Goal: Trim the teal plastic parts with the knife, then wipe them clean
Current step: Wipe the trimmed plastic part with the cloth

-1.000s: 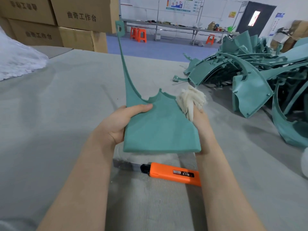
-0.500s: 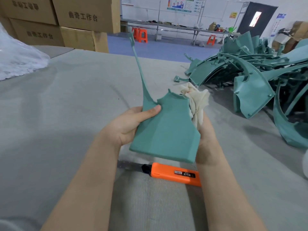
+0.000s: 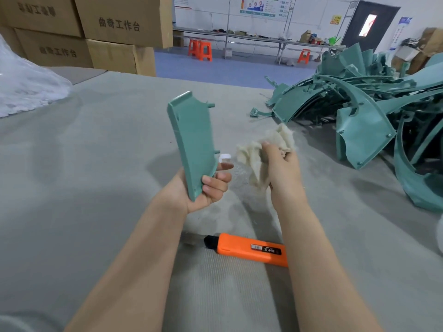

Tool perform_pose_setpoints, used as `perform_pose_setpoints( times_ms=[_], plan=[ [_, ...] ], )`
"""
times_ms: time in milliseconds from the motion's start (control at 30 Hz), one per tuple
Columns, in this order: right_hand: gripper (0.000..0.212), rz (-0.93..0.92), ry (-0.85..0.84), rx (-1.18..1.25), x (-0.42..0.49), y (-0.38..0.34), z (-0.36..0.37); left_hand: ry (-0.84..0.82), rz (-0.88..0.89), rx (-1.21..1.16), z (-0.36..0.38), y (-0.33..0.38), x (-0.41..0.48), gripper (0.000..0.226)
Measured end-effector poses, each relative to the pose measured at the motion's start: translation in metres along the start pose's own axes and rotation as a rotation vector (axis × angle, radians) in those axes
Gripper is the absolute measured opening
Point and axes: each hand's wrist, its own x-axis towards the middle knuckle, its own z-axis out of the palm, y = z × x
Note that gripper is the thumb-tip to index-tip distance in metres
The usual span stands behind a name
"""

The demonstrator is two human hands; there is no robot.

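Centre frame, my left grip (image 3: 205, 191) is clasping the teal part (image 3: 191, 140) by its lower end, standing it upright for wiping; my right grip (image 3: 281, 168) is bunching the rag (image 3: 250, 155) just beside it.

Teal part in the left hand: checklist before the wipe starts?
1. Grip on part: left hand holds the teal part upright by its lower end. Ok.
2. Rag ready: right hand grips the bunched rag. Ok.
3. Rag on part: they are apart, with a gap between them. Not ok.
4. Knife parked: knife lies on the table between the forearms, blade seemingly out. Not ok.
5. Edges trimmed clean: cannot tell.
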Motion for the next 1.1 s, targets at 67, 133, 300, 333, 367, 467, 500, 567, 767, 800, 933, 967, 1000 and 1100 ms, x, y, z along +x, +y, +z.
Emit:
perform_pose_setpoints(
  times_ms=[67,133,300,333,367,467,500,567,767,800,933,967,1000,1100],
  plan=[
    [0.012,-0.098,-0.009,0.127,-0.008,-0.006,0.003,-0.025,-0.033,0.010,0.001,0.000,0.002,0.028],
    [0.031,-0.181,-0.090,0.198,-0.017,-0.013,0.006,-0.048,-0.062,0.067,0.001,0.000,0.003,0.034],
    [0.062,-0.495,-0.380,-0.054,-0.047,-0.021,0.034,0.180,-0.002,0.195,-0.004,-0.010,0.003,0.031],
    [0.059,-0.589,-0.358,-0.129,-0.049,-0.021,0.038,0.242,0.026,0.217,-0.007,-0.012,0.003,0.028],
    [0.055,-0.675,-0.297,-0.206,-0.050,-0.021,0.038,0.245,0.020,0.254,-0.007,-0.013,0.002,0.024],
    [0.038,-0.735,0.004,-0.320,-0.039,-0.020,0.027,-0.077,-0.259,0.520,0.019,-0.012,-0.008,0.030],
    [0.032,-0.715,0.054,-0.306,-0.035,-0.019,0.021,-0.160,-0.341,0.546,0.024,-0.011,-0.011,0.036],
    [0.025,-0.697,0.082,-0.294,-0.029,-0.017,0.013,-0.228,-0.334,0.589,0.027,-0.009,-0.016,0.032],
    [0.036,-0.728,0.172,-0.309,-0.018,-0.021,0.001,-0.016,0.352,0.368,0.022,0.000,-0.023,0.069],
    [0.036,-0.722,0.174,-0.324,-0.017,-0.021,0.000,-0.115,0.379,0.348,0.027,0.005,-0.026,0.070],
    [0.026,-0.716,0.135,-0.351,-0.018,-0.019,0.004,-0.052,0.550,0.395,0.031,0.008,-0.028,0.048],
    [0.023,-0.691,0.128,-0.321,-0.017,-0.018,0.005,0.043,0.594,0.401,0.031,0.007,-0.025,0.034],
    [0.022,-0.640,0.140,-0.263,-0.016,-0.017,0.004,0.126,0.627,0.378,0.031,0.005,-0.023,0.024],
    [0.025,-0.525,0.320,-0.049,-0.011,-0.021,-0.005,0.273,0.667,0.258,0.027,0.006,-0.017,0.021]
  ],
)
